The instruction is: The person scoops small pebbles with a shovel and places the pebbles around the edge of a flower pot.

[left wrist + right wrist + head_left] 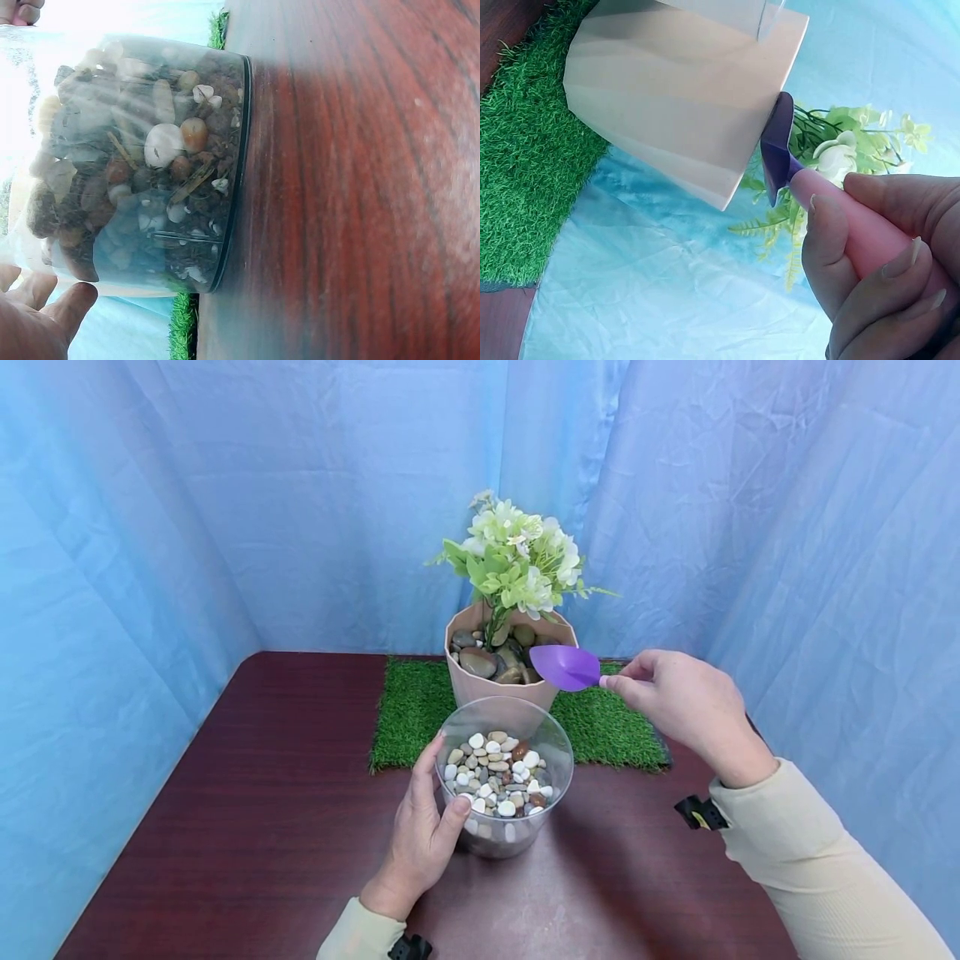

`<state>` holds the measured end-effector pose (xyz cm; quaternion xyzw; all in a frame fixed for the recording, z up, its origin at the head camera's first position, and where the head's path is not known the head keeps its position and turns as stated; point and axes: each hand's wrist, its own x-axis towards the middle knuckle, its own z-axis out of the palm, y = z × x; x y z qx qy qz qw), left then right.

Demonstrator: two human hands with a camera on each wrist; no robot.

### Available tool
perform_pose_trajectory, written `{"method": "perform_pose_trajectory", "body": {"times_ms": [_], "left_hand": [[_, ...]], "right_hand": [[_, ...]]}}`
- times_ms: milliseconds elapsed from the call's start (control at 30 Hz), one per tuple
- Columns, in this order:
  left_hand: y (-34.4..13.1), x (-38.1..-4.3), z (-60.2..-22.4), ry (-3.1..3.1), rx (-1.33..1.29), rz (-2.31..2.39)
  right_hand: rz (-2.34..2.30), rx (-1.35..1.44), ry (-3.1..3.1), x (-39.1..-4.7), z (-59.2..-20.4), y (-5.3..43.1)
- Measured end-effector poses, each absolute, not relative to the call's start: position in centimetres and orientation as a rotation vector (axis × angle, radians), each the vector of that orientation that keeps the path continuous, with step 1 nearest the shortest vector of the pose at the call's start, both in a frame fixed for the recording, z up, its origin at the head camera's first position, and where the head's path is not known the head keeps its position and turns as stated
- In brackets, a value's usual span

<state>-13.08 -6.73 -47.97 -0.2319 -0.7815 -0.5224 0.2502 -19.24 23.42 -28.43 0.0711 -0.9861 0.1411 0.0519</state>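
My right hand [682,702] grips the pink handle [862,225] of a small trowel. Its purple blade [564,667] points left over the near right rim of a beige faceted flower pot [498,687], and no stones show on it. Large smooth stones [477,662] and a plant with white flowers [517,556] fill the pot. In front of the pot stands a clear plastic container [498,847] with white, tan and brown pebbles [498,764]. Fingers and thumb of my left hand [420,835] hold its left side near the rim.
An artificial grass mat [611,727] lies under the pot, on a dark reddish wooden table [277,793]. Light blue curtains [337,510] hang behind and at both sides. The clear container stands close in front of the pot.
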Motion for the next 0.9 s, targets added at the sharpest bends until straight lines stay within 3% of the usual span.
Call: {"method": "perform_pose_trajectory", "body": {"times_ms": [900], "left_hand": [[-6.8,-13.0,-47.9,-2.14,-0.631,-1.423]], "right_hand": [[0.478,0.276,-2.977,-18.7,-32.4,24.4]]}}
